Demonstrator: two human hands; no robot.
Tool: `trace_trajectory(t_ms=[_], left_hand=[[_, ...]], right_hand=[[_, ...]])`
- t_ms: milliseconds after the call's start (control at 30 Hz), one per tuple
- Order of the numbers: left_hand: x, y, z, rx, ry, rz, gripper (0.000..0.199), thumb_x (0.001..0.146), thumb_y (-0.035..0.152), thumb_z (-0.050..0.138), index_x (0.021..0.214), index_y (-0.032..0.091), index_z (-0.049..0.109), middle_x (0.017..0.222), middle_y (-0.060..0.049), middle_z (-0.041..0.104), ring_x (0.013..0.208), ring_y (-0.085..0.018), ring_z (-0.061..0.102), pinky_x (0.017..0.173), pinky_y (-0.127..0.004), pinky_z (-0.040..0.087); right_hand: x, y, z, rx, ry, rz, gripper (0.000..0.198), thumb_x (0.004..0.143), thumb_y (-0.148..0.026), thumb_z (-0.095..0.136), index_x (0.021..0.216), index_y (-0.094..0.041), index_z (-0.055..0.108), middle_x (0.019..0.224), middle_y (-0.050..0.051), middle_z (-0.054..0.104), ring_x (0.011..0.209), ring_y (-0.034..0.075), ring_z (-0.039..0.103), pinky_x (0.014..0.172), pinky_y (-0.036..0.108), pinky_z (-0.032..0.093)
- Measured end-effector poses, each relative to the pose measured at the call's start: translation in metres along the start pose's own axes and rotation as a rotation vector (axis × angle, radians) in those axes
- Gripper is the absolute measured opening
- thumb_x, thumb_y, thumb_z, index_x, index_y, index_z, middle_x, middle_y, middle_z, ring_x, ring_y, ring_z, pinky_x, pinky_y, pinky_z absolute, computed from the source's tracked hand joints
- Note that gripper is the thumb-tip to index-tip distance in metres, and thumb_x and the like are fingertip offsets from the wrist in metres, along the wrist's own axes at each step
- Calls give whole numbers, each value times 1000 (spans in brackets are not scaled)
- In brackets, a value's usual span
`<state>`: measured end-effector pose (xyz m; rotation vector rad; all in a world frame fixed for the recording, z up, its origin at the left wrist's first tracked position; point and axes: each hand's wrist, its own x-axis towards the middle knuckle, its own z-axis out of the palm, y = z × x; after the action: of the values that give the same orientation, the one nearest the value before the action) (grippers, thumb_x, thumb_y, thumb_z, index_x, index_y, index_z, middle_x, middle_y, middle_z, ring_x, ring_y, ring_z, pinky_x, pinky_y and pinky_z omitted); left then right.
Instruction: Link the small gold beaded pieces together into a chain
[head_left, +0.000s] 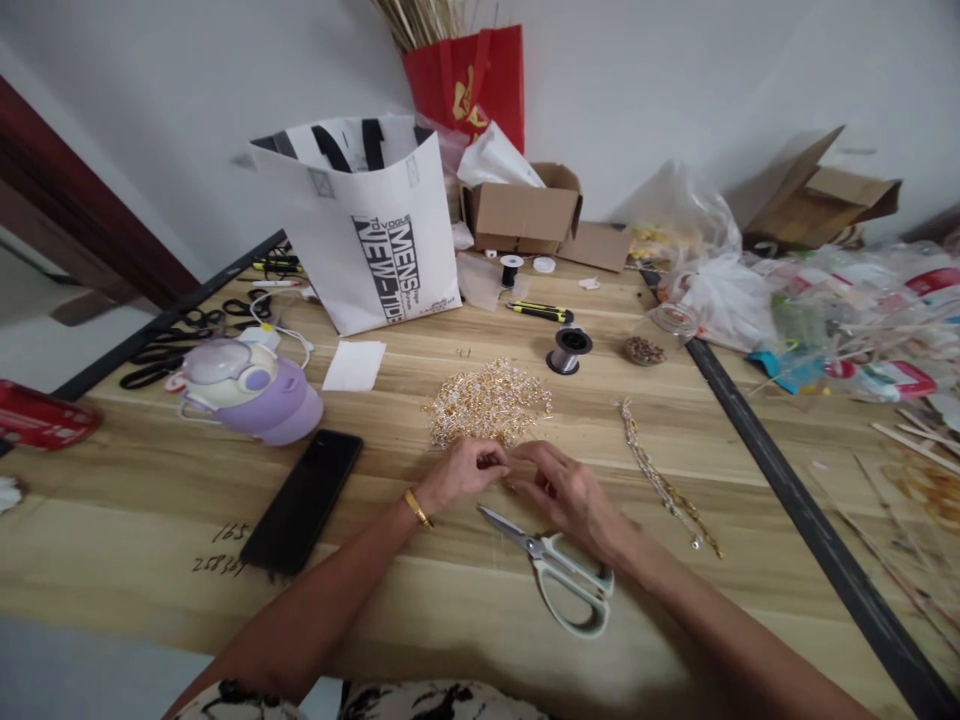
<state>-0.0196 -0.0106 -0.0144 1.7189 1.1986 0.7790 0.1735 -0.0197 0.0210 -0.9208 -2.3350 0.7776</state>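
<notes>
Small gold and clear pieces (489,398) lie heaped on the bench (450,610) just beyond the left grip (463,470) and the right grip (564,492), whose fingertips come together at the heap's near edge. Work this fine would go best with the wrists rested and one grip steadying while the other turns, low over the wood so a dropped piece stays findable. The scissors (534,547) lie just nearer the body than the right grip, points towards the fingers; easing them aside seems wise. Bent fingers hide whatever is between the tips, so I cannot tell what, if anything, either grip pinches. The pieces are too small to make out singly, and the right grip screens part of the heap's near edge.
</notes>
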Motion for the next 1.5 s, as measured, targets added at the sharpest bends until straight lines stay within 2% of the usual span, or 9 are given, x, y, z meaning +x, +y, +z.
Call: trace_trajectory(t_ms=[67, 200, 400, 667, 867, 1033, 1267, 1500], left_hand=[[0, 0, 0, 4, -7, 9, 8, 74, 17, 63, 73, 11, 68, 67, -3, 67, 63, -13, 59, 58, -20, 45], [0, 1, -1, 21, 10, 8, 8, 74, 13, 61, 73, 11, 68, 67, -3, 67, 62, -13, 58, 58, -20, 43], [2, 1, -5, 31, 55, -20, 6, 71, 8, 62, 70, 10, 67, 66, -3, 67, 61, -13, 58, 57, -20, 43], [3, -7, -7, -33, 40, -47, 11, 75, 14, 62, 80, 10, 70, 77, -7, 72, 69, -16, 64, 65, -23, 49], [3, -4, -10, -6, 47, -51, 8, 75, 13, 61, 78, 11, 69, 74, -4, 71, 65, -13, 62, 62, -21, 48], [4, 8, -16, 72, 59, -62, 10, 77, 9, 59, 79, 12, 69, 76, -4, 70, 67, -13, 61, 64, -22, 46], [4, 19, -12, 346, 49, 125, 7, 79, 11, 63, 74, 14, 67, 74, -3, 64, 74, -15, 57, 70, -25, 44], [1, 19, -3, 514, -55, 247, 11, 86, 18, 57, 79, 14, 66, 81, -5, 62, 82, -17, 54, 76, -28, 44]], right_hand=[[5, -1, 6, -8, -51, 4, 9, 92, -19, 45, 97, -19, 53, 94, 7, 61, 73, 15, 60, 64, 26, 47], [14, 3, 10, -79, -112, 77, 7, 89, -14, 46, 91, -18, 51, 80, 3, 60, 66, 14, 56, 60, 24, 42], [21, 8, 10, -84, -95, 26, 10, 91, -15, 45, 86, -18, 54, 77, 2, 58, 67, 13, 55, 62, 23, 41], [15, 23, 23, -115, 9, -13, 18, 96, -19, 37, 90, -16, 53, 82, 8, 58, 70, 17, 57, 65, 28, 45], [12, 35, 31, 56, 134, -62, 13, 95, -19, 39, 91, -18, 52, 79, 5, 56, 71, 16, 55, 66, 27, 45], [13, 38, 28, 173, 203, -5, 12, 93, -20, 43, 89, -18, 54, 78, 5, 56, 70, 15, 54, 66, 26, 45], [17, 45, 27, 311, 246, 173, 13, 90, -24, 48, 82, -16, 55, 70, 2, 55, 62, 12, 50, 57, 22, 40], [17, 46, 25, 364, 250, 199, 13, 88, -24, 49, 81, -15, 56, 68, 1, 53, 61, 11, 47, 56, 22, 38]])
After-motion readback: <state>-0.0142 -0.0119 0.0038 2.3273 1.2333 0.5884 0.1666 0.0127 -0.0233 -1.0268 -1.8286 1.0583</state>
